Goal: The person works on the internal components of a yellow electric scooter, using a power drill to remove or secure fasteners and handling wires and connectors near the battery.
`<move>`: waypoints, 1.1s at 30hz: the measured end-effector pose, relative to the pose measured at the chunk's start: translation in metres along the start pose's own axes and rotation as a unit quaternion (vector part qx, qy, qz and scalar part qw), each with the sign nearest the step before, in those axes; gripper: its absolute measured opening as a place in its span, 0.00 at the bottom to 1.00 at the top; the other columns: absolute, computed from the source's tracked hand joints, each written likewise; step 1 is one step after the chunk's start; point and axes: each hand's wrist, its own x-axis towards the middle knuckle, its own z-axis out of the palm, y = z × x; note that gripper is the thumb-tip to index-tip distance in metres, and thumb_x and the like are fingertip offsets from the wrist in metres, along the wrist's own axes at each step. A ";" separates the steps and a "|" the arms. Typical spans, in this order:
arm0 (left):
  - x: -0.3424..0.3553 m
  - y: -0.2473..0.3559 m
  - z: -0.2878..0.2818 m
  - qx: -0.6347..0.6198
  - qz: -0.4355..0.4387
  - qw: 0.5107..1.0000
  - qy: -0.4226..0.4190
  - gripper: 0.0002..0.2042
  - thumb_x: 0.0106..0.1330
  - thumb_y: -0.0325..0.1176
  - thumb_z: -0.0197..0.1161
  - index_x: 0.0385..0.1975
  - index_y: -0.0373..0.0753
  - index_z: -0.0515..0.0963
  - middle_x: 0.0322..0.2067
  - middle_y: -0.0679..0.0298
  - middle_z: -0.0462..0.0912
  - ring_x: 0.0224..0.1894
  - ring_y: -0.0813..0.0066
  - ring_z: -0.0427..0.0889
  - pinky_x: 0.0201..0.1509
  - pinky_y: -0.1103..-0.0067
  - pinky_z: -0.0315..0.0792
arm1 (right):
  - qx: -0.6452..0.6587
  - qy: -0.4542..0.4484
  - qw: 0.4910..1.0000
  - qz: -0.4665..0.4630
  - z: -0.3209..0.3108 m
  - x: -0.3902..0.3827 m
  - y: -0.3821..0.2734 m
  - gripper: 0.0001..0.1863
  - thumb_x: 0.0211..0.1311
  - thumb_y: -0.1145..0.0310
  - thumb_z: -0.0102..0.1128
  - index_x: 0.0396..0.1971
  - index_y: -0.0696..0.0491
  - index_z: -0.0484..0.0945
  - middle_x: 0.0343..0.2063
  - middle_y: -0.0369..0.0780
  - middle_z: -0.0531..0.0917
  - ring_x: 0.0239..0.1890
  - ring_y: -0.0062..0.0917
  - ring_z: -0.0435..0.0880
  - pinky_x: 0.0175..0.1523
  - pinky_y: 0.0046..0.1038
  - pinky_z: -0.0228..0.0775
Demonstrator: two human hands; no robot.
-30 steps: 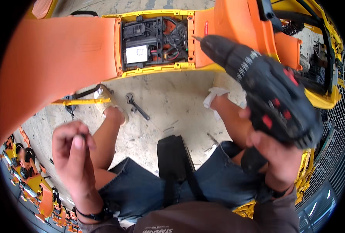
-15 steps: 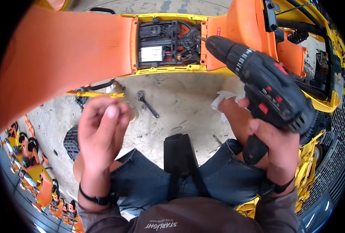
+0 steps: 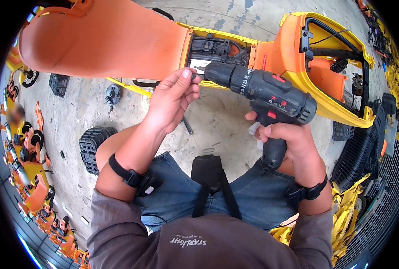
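My right hand [image 3: 293, 139] is wrapped round the grip of a black cordless drill [image 3: 271, 89] with red buttons. The drill lies nearly level, its chuck and bit aimed left. Just off the bit's tip, my left hand [image 3: 177, 94] pinches a small dark fastener [image 3: 193, 76] between thumb and forefinger; its exact shape is too small to tell. Behind both hands is an orange and yellow vehicle body [image 3: 271, 54]. Its middle compartment [image 3: 208, 46] shows black parts, cables and a white label, partly covered by the drill and my left hand.
A long orange seat panel [image 3: 118, 40] stretches to the left of the compartment. A wrench [image 3: 188, 126] lies on the concrete floor, partly behind my left hand. Black plastic crates [image 3: 92, 150] stand at left. Yellow body parts [image 3: 343, 215] are piled at lower right.
My left hand has come up and right to the drill bit. The drill has swung to a flatter angle and moved left. The whole view has shifted, showing more floor beyond the vehicle.
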 end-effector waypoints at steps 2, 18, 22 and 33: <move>-0.001 0.000 0.000 -0.006 0.008 1.000 0.009 0.12 0.76 0.39 0.55 0.47 0.37 0.76 0.37 0.67 0.82 0.37 0.82 0.79 0.45 0.82 0.76 | -0.011 -0.007 1.000 -0.003 -0.002 0.001 0.002 0.31 0.47 0.81 0.57 0.57 0.59 0.73 0.42 0.51 0.85 0.28 0.21 0.82 0.35 0.26 0.77; 0.004 -0.002 -0.003 -0.015 0.020 1.000 0.013 0.11 0.75 0.41 0.57 0.43 0.39 0.77 0.36 0.68 0.82 0.36 0.82 0.79 0.44 0.81 0.76 | -0.033 -0.017 0.999 0.014 -0.005 0.001 0.003 0.33 0.46 0.80 0.59 0.59 0.59 0.72 0.43 0.52 0.84 0.29 0.20 0.81 0.36 0.26 0.77; 0.004 -0.002 0.002 0.018 0.025 0.999 0.031 0.12 0.74 0.42 0.57 0.42 0.38 0.78 0.33 0.69 0.81 0.34 0.84 0.78 0.42 0.83 0.76 | -0.035 -0.016 0.999 0.010 -0.008 0.000 0.004 0.33 0.46 0.80 0.59 0.59 0.59 0.72 0.43 0.52 0.84 0.28 0.21 0.81 0.36 0.26 0.77; 0.002 -0.005 -0.001 0.117 0.037 0.991 0.047 0.13 0.74 0.41 0.59 0.42 0.36 0.78 0.33 0.68 0.81 0.34 0.82 0.78 0.44 0.82 0.75 | -0.050 -0.002 0.999 0.002 -0.005 0.000 0.001 0.32 0.42 0.77 0.62 0.55 0.64 0.73 0.43 0.53 0.84 0.28 0.25 0.82 0.36 0.27 0.77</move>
